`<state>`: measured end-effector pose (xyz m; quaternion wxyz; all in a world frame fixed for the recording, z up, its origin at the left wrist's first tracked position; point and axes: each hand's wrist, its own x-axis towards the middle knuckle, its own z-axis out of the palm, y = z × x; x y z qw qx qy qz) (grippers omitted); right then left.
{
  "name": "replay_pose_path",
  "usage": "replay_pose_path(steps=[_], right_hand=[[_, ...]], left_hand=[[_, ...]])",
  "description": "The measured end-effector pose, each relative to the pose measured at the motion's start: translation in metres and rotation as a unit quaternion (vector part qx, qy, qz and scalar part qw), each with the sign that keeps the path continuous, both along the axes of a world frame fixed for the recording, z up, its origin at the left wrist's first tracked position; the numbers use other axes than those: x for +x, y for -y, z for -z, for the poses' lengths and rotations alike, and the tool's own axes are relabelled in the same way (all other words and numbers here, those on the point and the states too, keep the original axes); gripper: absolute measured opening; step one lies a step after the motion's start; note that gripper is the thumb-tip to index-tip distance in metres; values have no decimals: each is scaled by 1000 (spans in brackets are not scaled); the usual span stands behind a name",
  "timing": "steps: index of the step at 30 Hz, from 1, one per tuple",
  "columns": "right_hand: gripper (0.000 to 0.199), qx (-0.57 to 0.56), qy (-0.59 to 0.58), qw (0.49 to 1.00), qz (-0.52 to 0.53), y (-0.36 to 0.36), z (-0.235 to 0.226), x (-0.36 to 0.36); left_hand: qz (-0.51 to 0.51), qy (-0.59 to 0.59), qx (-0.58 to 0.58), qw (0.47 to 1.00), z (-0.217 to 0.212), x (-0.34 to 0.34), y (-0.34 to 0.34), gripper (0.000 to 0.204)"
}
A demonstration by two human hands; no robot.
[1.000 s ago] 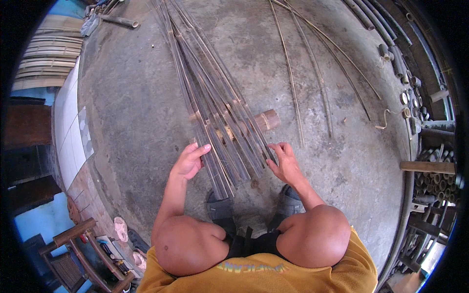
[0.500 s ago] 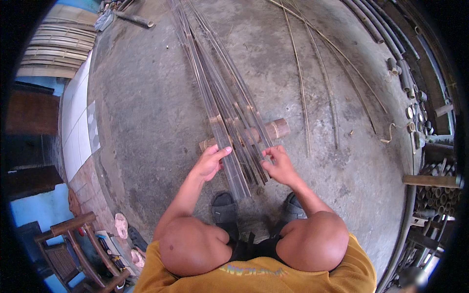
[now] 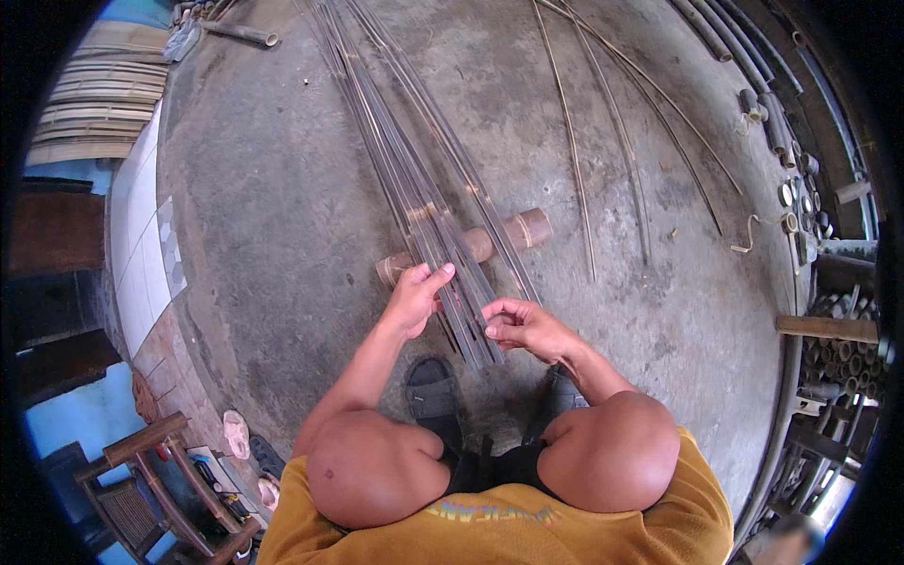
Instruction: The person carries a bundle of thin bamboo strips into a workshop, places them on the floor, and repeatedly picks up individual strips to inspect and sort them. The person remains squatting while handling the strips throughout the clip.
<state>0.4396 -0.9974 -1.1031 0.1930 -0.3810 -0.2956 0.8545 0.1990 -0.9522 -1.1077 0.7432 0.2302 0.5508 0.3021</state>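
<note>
Your left hand [image 3: 414,299] and right hand [image 3: 524,328] each pinch the bamboo strips [image 3: 443,235] lying across the bamboo log [image 3: 490,240]; loose thin strips [image 3: 603,179] lie right of it.

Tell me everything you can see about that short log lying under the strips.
The short log looks like a tan bamboo section, round, with paler bands near its ends. It lies flat on the concrete floor, crosswise under the bundle of long grey strips, which rest over its middle. The left hand is just beside its near end.

The person wears a mustard-yellow shirt [image 3: 527,527], dark shorts [image 3: 499,466] and dark sandals [image 3: 433,386]; the forearms are bare.
</note>
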Motion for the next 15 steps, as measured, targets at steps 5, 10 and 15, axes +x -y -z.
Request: replay_pose_path(steps=[5, 10, 15], right_hand=[[28, 6, 23, 1000, 17, 0, -11, -7], [26, 80, 71, 994, 18, 2, -4, -8], [26, 139, 91, 986, -5, 2, 5, -6]], left_hand=[[-22, 3, 16, 1000, -1, -1, 2, 22], [-30, -11, 13, 999, -4, 3, 2, 22], [-35, -6, 22, 999, -13, 10, 0, 20]])
